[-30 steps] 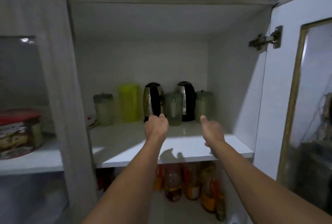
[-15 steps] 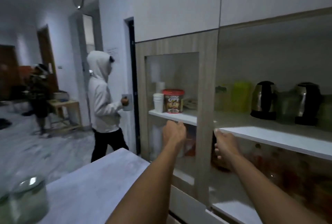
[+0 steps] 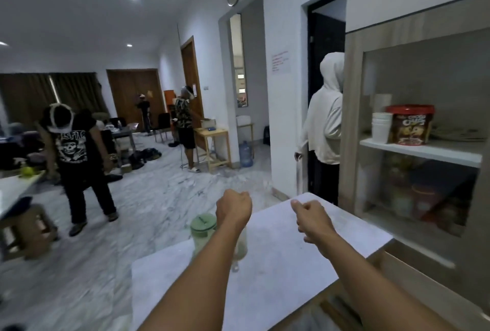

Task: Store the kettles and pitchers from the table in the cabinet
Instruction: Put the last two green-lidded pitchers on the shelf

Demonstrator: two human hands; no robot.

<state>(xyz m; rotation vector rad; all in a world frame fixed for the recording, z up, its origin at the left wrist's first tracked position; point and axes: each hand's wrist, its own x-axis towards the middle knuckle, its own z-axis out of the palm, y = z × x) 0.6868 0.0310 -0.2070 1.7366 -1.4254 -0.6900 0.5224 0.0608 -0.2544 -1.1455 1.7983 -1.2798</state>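
A clear pitcher with a pale green lid [image 3: 202, 230] stands on the white table [image 3: 286, 259], partly hidden behind my left forearm. My left hand [image 3: 233, 207] hovers above and just right of the pitcher, fingers curled into a loose fist with nothing in it. My right hand [image 3: 311, 215] is over the table's far part, also curled and holding nothing. The cabinet [image 3: 421, 150] is at the right; the shelf with the kettles is out of view.
Behind the cabinet's glass door are a red-lidded cereal tub [image 3: 409, 125] and stacked white cups [image 3: 381, 127]. A person in a white hoodie [image 3: 327, 129] stands in the doorway beside the cabinet. Other people stand on the marble floor at left. A stool [image 3: 25, 232] is at far left.
My view has swung left, from the open cabinet shelf with the kettles to the table and room. Both hands came away from the shelf and now hang over the table by the pitcher.
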